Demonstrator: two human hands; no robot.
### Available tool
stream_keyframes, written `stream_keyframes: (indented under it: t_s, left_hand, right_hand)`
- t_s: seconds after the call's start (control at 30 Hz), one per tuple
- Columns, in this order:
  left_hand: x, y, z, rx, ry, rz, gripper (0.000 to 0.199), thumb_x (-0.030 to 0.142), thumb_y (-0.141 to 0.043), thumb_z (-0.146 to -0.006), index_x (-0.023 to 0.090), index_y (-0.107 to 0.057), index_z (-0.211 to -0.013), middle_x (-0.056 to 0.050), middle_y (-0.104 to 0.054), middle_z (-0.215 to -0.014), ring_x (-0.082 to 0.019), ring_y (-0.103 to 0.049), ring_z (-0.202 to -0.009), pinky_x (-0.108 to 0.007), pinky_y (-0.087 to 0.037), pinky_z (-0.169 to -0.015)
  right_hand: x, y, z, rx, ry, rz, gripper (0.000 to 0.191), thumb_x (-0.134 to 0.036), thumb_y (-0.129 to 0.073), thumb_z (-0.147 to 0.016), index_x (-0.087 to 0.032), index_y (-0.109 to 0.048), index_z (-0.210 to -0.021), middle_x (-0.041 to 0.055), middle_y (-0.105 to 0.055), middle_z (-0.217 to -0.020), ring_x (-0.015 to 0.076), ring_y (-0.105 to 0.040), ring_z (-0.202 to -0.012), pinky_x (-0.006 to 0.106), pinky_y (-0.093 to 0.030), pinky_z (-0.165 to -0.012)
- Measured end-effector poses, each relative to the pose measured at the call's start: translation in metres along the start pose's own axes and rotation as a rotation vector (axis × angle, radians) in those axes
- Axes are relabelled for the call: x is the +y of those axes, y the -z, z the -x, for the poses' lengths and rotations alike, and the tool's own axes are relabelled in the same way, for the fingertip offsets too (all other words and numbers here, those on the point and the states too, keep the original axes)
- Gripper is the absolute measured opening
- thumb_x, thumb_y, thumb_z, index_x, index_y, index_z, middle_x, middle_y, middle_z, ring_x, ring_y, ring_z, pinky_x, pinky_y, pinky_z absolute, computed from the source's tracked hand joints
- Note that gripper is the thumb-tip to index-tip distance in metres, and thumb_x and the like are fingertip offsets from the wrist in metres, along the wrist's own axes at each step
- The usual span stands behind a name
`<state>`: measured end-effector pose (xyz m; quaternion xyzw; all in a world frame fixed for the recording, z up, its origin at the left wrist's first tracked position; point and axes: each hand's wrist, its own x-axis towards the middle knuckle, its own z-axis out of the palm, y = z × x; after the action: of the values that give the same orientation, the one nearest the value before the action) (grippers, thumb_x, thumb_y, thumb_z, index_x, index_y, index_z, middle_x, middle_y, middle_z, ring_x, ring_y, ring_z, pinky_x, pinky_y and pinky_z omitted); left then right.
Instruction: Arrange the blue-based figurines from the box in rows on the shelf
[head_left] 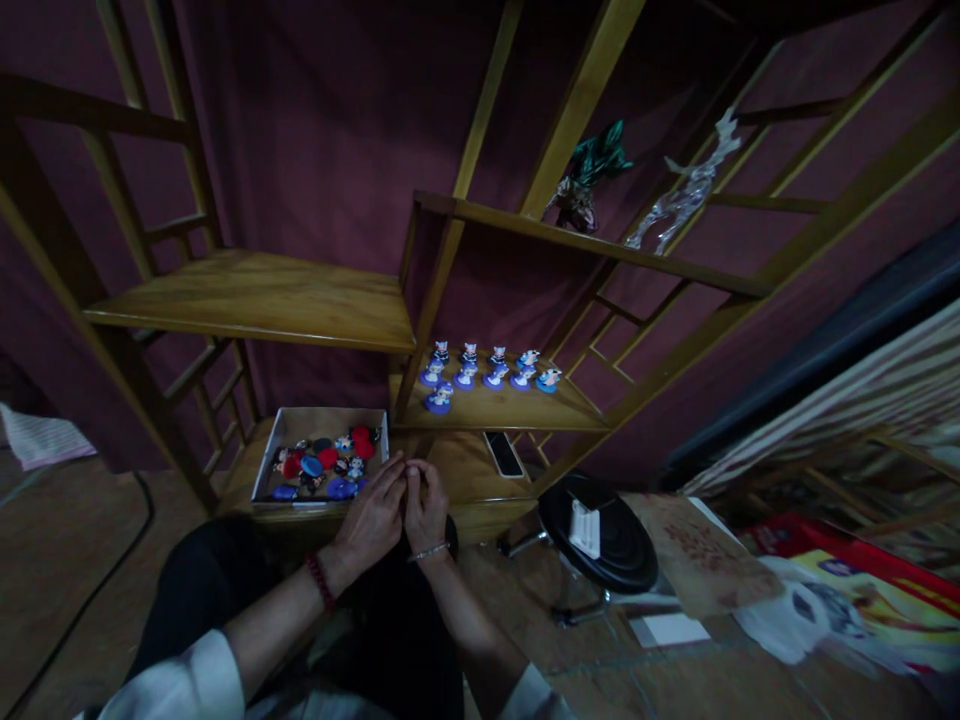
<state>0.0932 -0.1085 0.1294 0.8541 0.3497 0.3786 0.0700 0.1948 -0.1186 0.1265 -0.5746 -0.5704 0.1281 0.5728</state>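
Note:
My left hand (373, 512) and my right hand (426, 507) meet at the fingertips, just right of a shallow box (268, 455). Fingers of both are drawn together, and whatever lies between them is too small or hidden to make out. Inside the box is a jumble of small red, blue and black figures (328, 458). Several little purple, white and blue figurines (496, 376) stand in rows on a wooden shelf (517, 410) beyond my hands. On the lower board lies a dark phone-like rectangle (505, 455).
An upper shelf (255, 300) juts out at left. Higher up on the right stand a green ornament (600, 155) and a clear one (690, 195). A black round stool (600, 535) holds a white item. Bags and a red box (892, 590) lie at right.

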Motion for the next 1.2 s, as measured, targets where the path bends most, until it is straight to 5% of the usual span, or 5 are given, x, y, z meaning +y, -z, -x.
stream_keyframes:
  t_s: [0.43,0.93,1.2]
  left_hand:
    - [-0.034,-0.009,0.038,-0.108,0.228,0.007,0.041,-0.002,-0.037,-0.068,0.011,-0.054,-0.103,-0.013,-0.058,-0.109,-0.019,-0.050,-0.107,-0.041,-0.042,-0.093]
    - [-0.067,-0.015,0.070,-0.343,0.350,-0.213,0.052,0.000,-0.040,-0.060,0.001,-0.049,-0.112,-0.021,-0.053,-0.116,-0.025,-0.039,-0.119,-0.044,-0.030,-0.099]
    - [-0.094,-0.017,0.086,-0.405,0.481,-0.342,0.041,0.019,-0.036,-0.079,0.003,-0.049,-0.115,-0.020,-0.051,-0.120,-0.028,-0.040,-0.118,-0.045,-0.026,-0.099]
  right_hand:
    - [0.031,-0.047,0.023,-0.216,-0.086,0.057,0.025,-0.031,-0.034,-0.086,-0.021,-0.057,-0.086,0.0049,-0.062,-0.082,0.0166,-0.057,-0.079,0.030,-0.045,-0.076]
    - [0.056,-0.079,0.036,-0.381,-0.016,0.255,0.024,-0.012,-0.041,-0.078,-0.024,-0.061,-0.085,0.0025,-0.065,-0.086,0.0180,-0.058,-0.083,0.032,-0.046,-0.078]
    - [0.068,-0.083,0.031,-0.505,0.038,0.484,0.025,-0.008,-0.043,-0.076,-0.020,-0.063,-0.084,0.0045,-0.065,-0.083,0.0175,-0.055,-0.083,0.029,-0.040,-0.082]
